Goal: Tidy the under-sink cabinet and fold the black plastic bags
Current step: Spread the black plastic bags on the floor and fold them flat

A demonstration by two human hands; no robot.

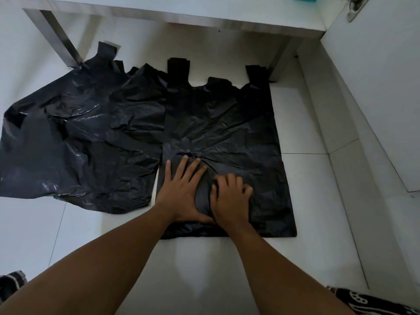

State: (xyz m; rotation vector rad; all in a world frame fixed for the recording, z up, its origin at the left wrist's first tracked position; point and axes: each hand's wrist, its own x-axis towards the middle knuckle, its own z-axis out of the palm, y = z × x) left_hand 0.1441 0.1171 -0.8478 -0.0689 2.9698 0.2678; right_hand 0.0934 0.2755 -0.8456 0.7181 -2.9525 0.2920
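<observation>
While the handled black bag (222, 123) is laid flat on the white tiled floor (91, 235), handles pointed toward the white counter edge (204, 17), both hands are set on its near end. The left hand (181, 192) is spread flat with straight fingers and pressed on the film; nothing is gripped. The right hand (229, 196) is set just beside it, fingers bent, tips on the film; whether a pleat is pinched cannot be told. Creases are seen radiating from beyond the left fingertips. A second black bag (79, 144), crumpled, is lying to the left, its edge meeting the first. Risks judged: trapped air could be sealed in by uneven pressing, so a fold would spring open; thin film could be dragged askew on smooth tile; the neighbouring bag could be caught up.
</observation>
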